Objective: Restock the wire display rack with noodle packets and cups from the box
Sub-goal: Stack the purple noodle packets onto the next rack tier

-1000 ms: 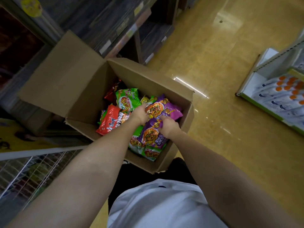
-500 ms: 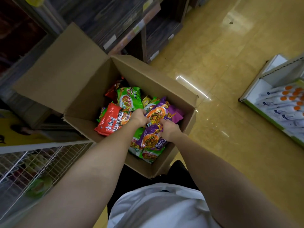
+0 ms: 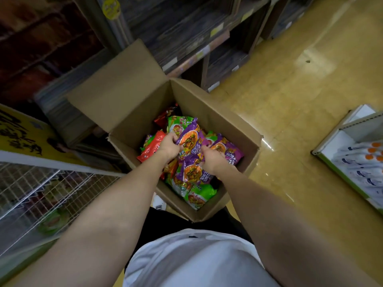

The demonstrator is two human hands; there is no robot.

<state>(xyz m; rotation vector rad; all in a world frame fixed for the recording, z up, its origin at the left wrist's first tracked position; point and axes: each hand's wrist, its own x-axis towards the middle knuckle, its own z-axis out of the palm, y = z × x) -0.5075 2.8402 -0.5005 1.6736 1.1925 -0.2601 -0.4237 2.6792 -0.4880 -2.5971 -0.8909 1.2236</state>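
Both my hands are down in the open cardboard box (image 3: 217,112) on the floor; my left hand (image 3: 169,146) grips a purple noodle packet (image 3: 189,135) by its edge; my right hand (image 3: 211,159) clutches another purple packet (image 3: 230,151); the wire rack (image 3: 41,189) stands at the box's left.

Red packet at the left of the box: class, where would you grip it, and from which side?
Probably pinch the red packet by its free lower-left edge, coming from above on the box's open left side; it lies flat, and the left hand covers its right end.
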